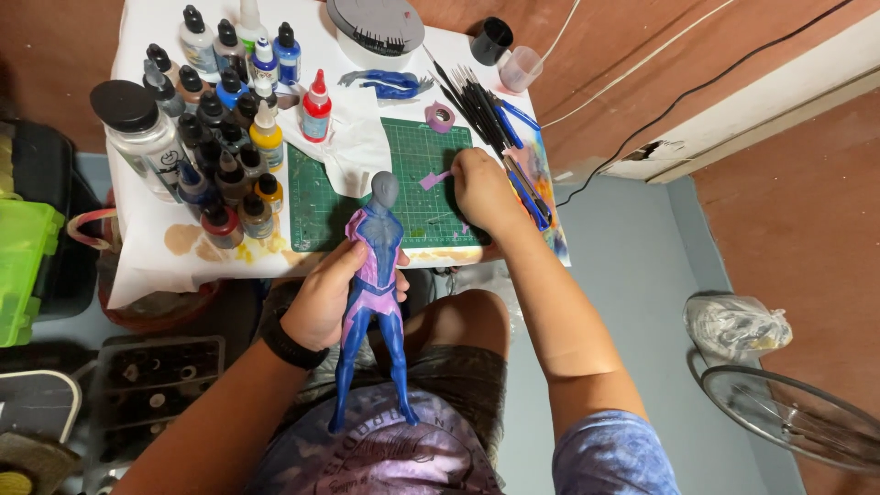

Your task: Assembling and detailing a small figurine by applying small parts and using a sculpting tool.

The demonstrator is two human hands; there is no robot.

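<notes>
My left hand [323, 295] grips a blue figurine [374, 293] around its torso, upright above my lap. The figurine has a grey head and patches of purple masking tape on its chest and hip. My right hand [483, 188] rests on the green cutting mat [316, 206] and pinches a small strip of purple tape [434, 180] at its fingertips. A roll of purple tape [440, 116] lies on the mat's far edge, just beyond that hand.
Many paint bottles [225, 119] crowd the table's left side, next to a large clear jar with a black lid [137, 133]. Brushes and blue-handled tools [490, 119] lie to the right of the mat. A grey turntable [376, 26] and cups stand at the back. A fan grille [797, 417] lies on the floor.
</notes>
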